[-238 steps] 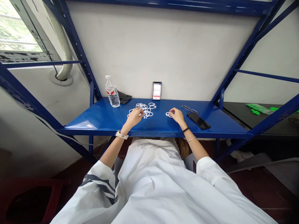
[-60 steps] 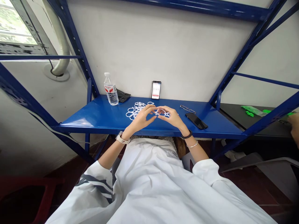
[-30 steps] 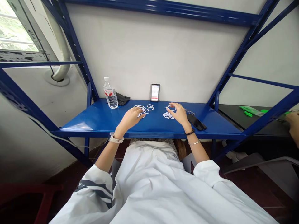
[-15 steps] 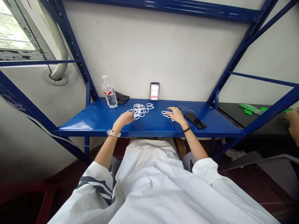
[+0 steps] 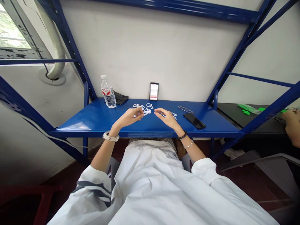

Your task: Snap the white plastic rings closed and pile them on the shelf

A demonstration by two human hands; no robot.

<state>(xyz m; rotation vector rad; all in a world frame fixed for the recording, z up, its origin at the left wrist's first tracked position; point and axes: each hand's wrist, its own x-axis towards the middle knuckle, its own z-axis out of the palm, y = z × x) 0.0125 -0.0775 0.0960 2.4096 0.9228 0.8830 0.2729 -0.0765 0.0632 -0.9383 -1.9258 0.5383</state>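
Note:
My left hand [image 5: 130,117] is pinched on a white plastic ring [image 5: 147,112], whose small end points toward my right hand. Just across from it, my right hand [image 5: 166,118] has its fingers slightly curled and apart, with nothing visible between them. Behind my left hand lies a loose pile of white rings [image 5: 149,106], partly covered by the fingers. More white rings [image 5: 173,115] rest on the blue table [image 5: 150,126] behind my right hand, mostly hidden by it.
A water bottle [image 5: 108,93] and a black pouch [image 5: 120,98] stand at the back left. One phone [image 5: 154,91] leans on the wall; another phone [image 5: 194,120] lies right, near eyeglasses [image 5: 186,109]. At far right, another person's hand [image 5: 292,122] is near green pieces [image 5: 246,109].
My left hand has moved right, away from the pile, with a ring in it. My right hand has left the smaller group of rings and come left toward it.

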